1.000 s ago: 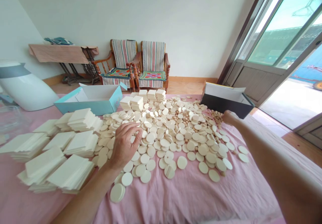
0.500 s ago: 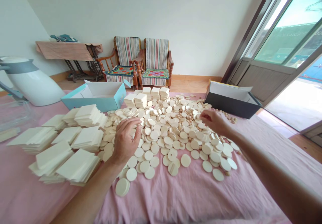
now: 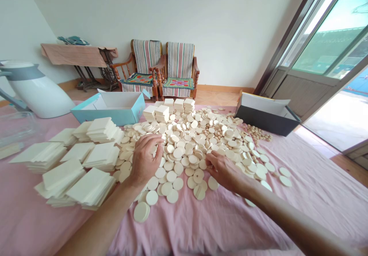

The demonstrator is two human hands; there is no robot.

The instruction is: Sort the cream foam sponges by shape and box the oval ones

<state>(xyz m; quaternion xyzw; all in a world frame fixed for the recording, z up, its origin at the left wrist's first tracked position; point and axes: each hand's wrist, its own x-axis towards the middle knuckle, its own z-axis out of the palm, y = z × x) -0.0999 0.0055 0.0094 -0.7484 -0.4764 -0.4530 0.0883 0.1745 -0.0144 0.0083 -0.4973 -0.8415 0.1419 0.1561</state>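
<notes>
Many pale round wooden discs (image 3: 178, 153) lie spread in a loose heap across the middle of the table. My left hand (image 3: 146, 157) is over the heap's left side, fingers curled and thumb bent towards them; what they hold, if anything, is hidden. Over the right front part of the heap, my right hand (image 3: 225, 169) is closed with fingertips together, low among the discs. Anything in its fingertips is too small or covered to name. Small wooden beads (image 3: 218, 133) are mixed in behind the right hand, and more beads (image 3: 258, 134) lie farther right.
Stacks of pale square wooden pieces (image 3: 100, 156) stand left of my left hand, with further square stacks (image 3: 161, 114) behind the heap. A light blue box (image 3: 120, 117) and a black box (image 3: 266, 118) sit at the back. A white jug (image 3: 47, 94) and clear container (image 3: 18, 127) are left.
My right hand has moved left and nearer, from the beads to the discs in front. Discs now lie farther out at the right edge. My left hand has barely moved.
</notes>
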